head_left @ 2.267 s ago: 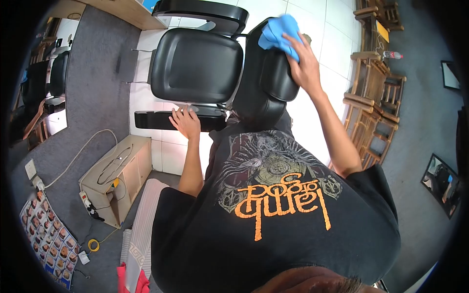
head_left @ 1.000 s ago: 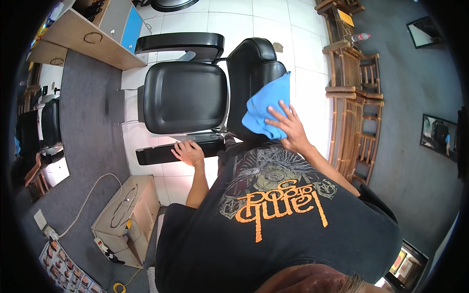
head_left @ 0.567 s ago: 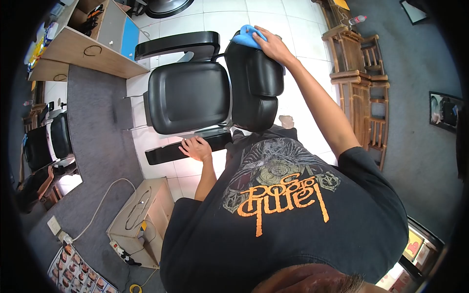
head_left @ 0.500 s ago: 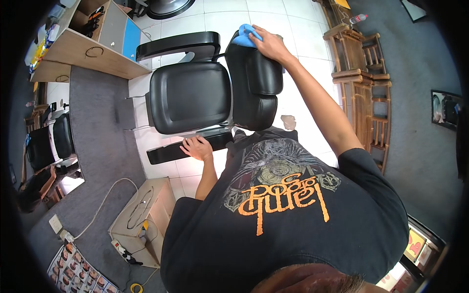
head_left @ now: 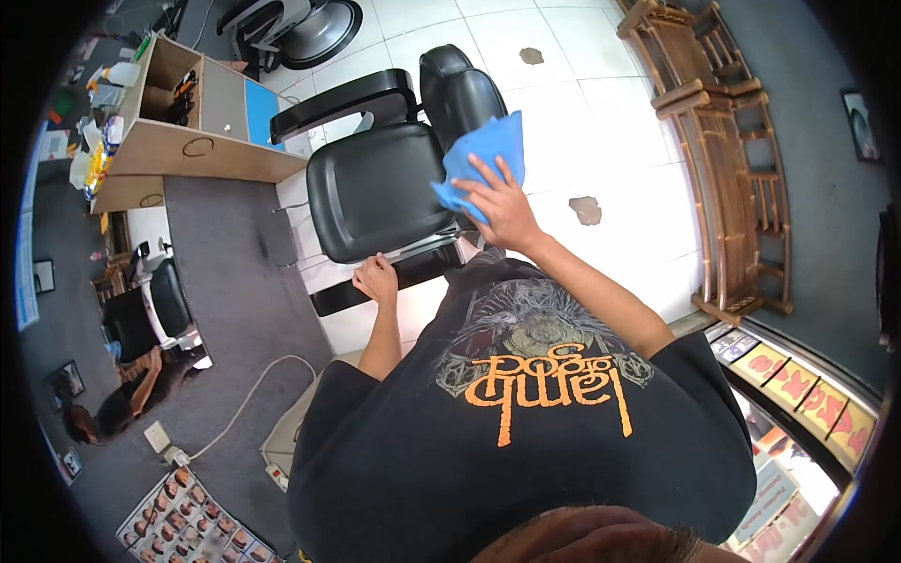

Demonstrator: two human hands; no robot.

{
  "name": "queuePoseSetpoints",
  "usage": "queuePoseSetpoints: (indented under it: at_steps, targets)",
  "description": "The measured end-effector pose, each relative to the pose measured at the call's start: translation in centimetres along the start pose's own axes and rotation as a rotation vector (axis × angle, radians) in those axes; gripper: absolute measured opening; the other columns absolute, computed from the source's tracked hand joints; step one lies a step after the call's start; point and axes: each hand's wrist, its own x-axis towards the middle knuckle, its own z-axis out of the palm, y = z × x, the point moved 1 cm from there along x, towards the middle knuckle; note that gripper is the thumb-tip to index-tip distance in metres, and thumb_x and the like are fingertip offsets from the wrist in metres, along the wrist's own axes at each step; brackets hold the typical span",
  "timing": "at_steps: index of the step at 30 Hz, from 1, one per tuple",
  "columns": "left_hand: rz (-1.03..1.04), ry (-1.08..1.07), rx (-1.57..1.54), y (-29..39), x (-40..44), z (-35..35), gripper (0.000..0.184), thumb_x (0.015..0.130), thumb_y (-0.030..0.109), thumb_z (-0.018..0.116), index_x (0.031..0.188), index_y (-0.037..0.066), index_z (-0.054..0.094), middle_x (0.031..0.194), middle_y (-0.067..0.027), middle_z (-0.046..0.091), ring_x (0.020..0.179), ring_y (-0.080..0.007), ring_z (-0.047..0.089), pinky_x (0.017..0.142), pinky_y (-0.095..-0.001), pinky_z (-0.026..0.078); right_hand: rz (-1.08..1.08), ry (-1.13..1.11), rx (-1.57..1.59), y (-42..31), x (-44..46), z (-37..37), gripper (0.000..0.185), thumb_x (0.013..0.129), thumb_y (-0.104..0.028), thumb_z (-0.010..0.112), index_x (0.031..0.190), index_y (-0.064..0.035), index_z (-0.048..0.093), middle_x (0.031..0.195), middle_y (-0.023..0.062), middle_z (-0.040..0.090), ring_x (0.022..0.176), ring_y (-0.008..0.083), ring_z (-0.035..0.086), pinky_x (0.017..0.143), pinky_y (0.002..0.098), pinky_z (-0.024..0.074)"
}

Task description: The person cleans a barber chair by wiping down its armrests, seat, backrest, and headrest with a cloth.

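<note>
A blue cloth [head_left: 488,150] lies against the backrest of a black padded chair and covers much of its near part. My right hand [head_left: 502,206] presses on the cloth and holds it, fingers bent over it. Further left, my left hand [head_left: 377,280] rests on the near black armrest [head_left: 422,267], its fingers curled at the edge beside the seat [head_left: 380,192]. The chair's headrest [head_left: 474,98] shows above the cloth. The palm of my right hand is hidden from view.
A wooden cabinet [head_left: 202,150] with a blue door stands beyond the far armrest [head_left: 343,98]. Bamboo seats [head_left: 727,188] line the right side. A mirror [head_left: 155,328] hangs on the left wall, with a white cord [head_left: 249,403] nearby. Another chair base [head_left: 319,33] is at the top.
My right hand has brought the blue cloth from the far top corner of the backrest down to its near part. My left hand's fingers are more curled. The view has turned and shifted.
</note>
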Motion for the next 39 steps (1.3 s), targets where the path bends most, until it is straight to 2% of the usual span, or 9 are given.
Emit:
queuePoseSetpoints:
  at_steps: [10,14,17,20,24,26,29,32,39]
  targets:
    - [0.094,-0.123,0.154,-9.3,4.3,-2.2,0.038,0.100,0.036,0.057,0.091,0.005,0.078,0.099,-0.0138,0.076,0.098,-0.0350,0.066,0.095,-0.0481,0.045,0.330,-0.014,0.331,-4.9,-11.6,4.6,0.029,0.104,-0.025,0.059,0.124,-0.0058,0.070,0.137,0.0089,0.067,0.148,0.0355,0.044,0.123,0.0537,0.0312]
    - [0.172,0.075,0.046,-9.5,3.8,-1.0,0.039,0.101,0.031,0.053,0.087,0.004,0.077,0.090,-0.0135,0.074,0.088,-0.0343,0.068,0.089,-0.0491,0.046,1.186,-0.132,1.067,-5.1,-16.3,6.7,0.047,0.113,-0.038,0.041,0.134,-0.0021,0.063,0.145,0.0161,0.060,0.139,0.0358,0.053,0.118,0.0519,0.0400]
    - [0.148,0.099,0.031,-9.9,3.1,-1.4,0.036,0.099,0.027,0.054,0.083,0.003,0.076,0.086,-0.0126,0.075,0.087,-0.0324,0.068,0.087,-0.0480,0.045,1.687,0.279,1.417,-3.7,-20.2,9.1,0.058,0.114,-0.046,0.034,0.146,0.0007,0.050,0.148,0.0188,0.055,0.133,0.0321,0.058,0.115,0.0510,0.0441]
    - [0.177,0.191,-0.014,-10.4,3.6,-1.2,0.035,0.097,0.024,0.058,0.074,0.002,0.072,0.078,-0.0137,0.072,0.080,-0.0332,0.065,0.088,-0.0459,0.047,1.628,0.600,1.593,-3.1,-19.1,6.2,0.067,0.111,-0.053,0.039,0.151,0.0004,0.042,0.150,0.0183,0.054,0.136,0.0312,0.055,0.118,0.0485,0.0437]
    - [0.212,0.194,-0.051,-11.1,4.2,-1.5,0.034,0.096,0.023,0.057,0.074,0.002,0.072,0.080,-0.0140,0.073,0.081,-0.0334,0.066,0.088,-0.0461,0.047,1.174,0.991,1.415,-0.3,-11.9,1.0,0.064,0.112,-0.049,0.040,0.151,0.0011,0.041,0.152,0.0183,0.052,0.140,0.0315,0.052,0.117,0.0496,0.0438]
    - [0.231,0.191,-0.008,-11.6,4.7,-1.6,0.033,0.095,0.024,0.057,0.074,0.002,0.072,0.081,-0.0141,0.073,0.081,-0.0335,0.066,0.088,-0.0461,0.048,0.931,0.960,1.300,-0.3,-6.5,-1.9,0.066,0.111,-0.052,0.043,0.147,0.0029,0.047,0.144,0.0201,0.059,0.129,0.0325,0.062,0.113,0.0487,0.0482]
    - [0.232,0.155,-0.003,-11.8,5.4,-2.2,0.032,0.094,0.024,0.058,0.075,0.002,0.072,0.082,-0.0145,0.073,0.082,-0.0336,0.067,0.088,-0.0459,0.048,0.956,0.422,0.490,-1.1,-0.2,-2.7,0.085,0.105,-0.069,0.037,0.135,0.0071,0.060,0.131,0.0241,0.066,0.125,0.0309,0.062,0.112,0.0427,0.0446]
    - [0.265,0.154,-0.022,-13.0,6.7,-2.0,0.032,0.094,0.024,0.059,0.075,0.002,0.072,0.082,-0.0151,0.073,0.084,-0.0330,0.066,0.089,-0.0456,0.048,0.581,0.480,-0.281,-1.9,1.8,3.6,0.047,0.105,-0.047,0.054,0.139,-0.0167,0.066,0.158,0.0250,0.045,0.133,0.0521,0.051,0.113,0.0512,0.0438]
    - [0.283,0.068,-0.003,-13.9,8.5,-3.0,0.034,0.096,0.024,0.057,0.075,0.001,0.072,0.083,-0.0142,0.073,0.082,-0.0318,0.065,0.091,-0.0447,0.047,0.615,0.527,-0.412,-5.5,2.6,4.7,0.037,0.097,-0.028,0.069,0.134,-0.0298,0.070,0.159,0.0181,0.046,0.124,0.0556,0.052,0.094,0.0544,0.0570]
